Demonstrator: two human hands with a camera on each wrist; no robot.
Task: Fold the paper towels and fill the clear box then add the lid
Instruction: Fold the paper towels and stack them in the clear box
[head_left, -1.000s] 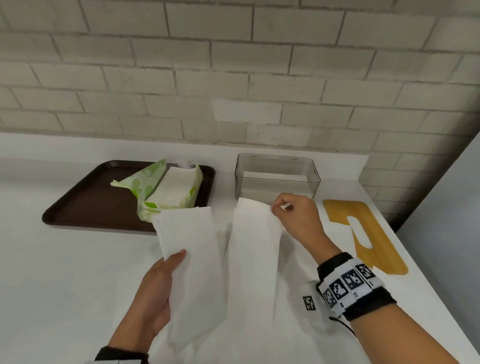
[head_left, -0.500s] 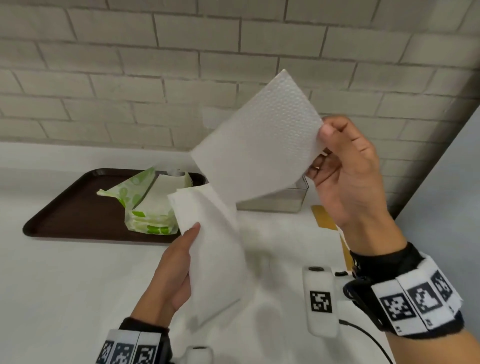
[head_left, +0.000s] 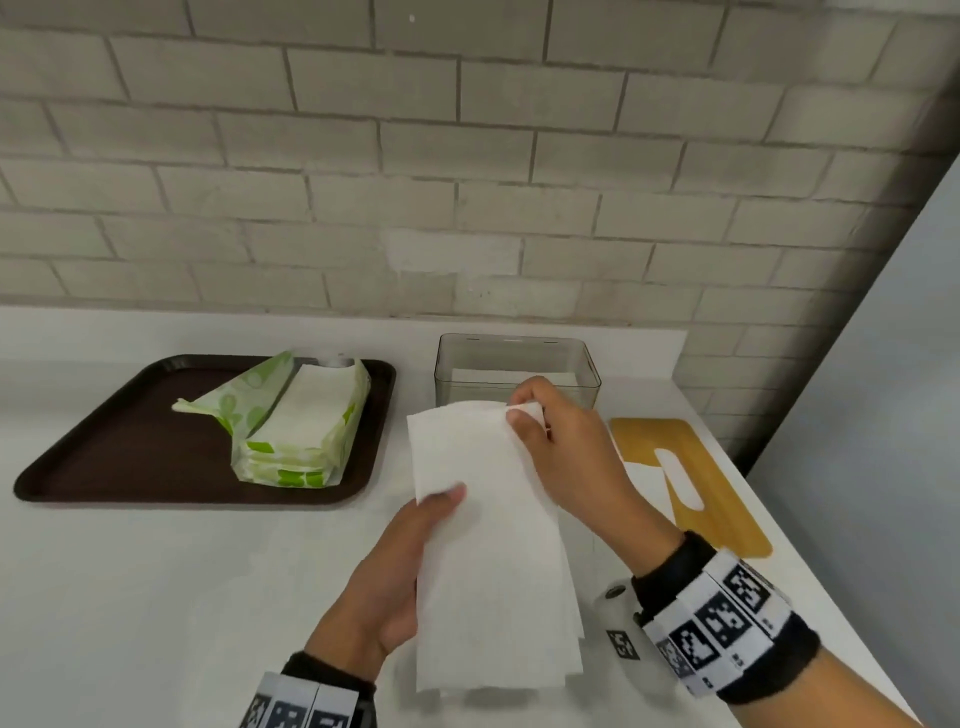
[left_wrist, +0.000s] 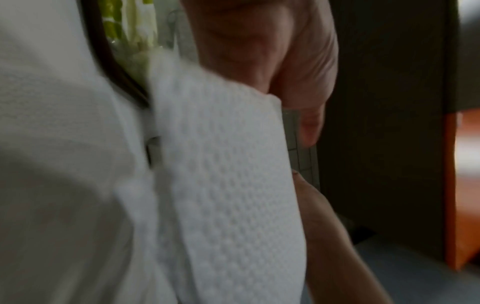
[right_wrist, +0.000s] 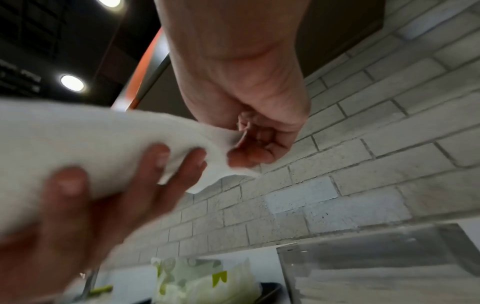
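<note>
Once lifted, paper towel (head_left: 488, 545) now folded.

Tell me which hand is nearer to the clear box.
The right hand. It pinches the paper towel's far corner just in front of the clear box. The left hand grips the towel's left edge, nearer the person.

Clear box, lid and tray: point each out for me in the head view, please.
clear box (head_left: 589, 384), head view, on the right end wall near the rim.
lid (head_left: 727, 499), head view, on the yellow surface right of its slot.
tray (head_left: 130, 447), head view, on the bare brown floor left of the packet.
</note>
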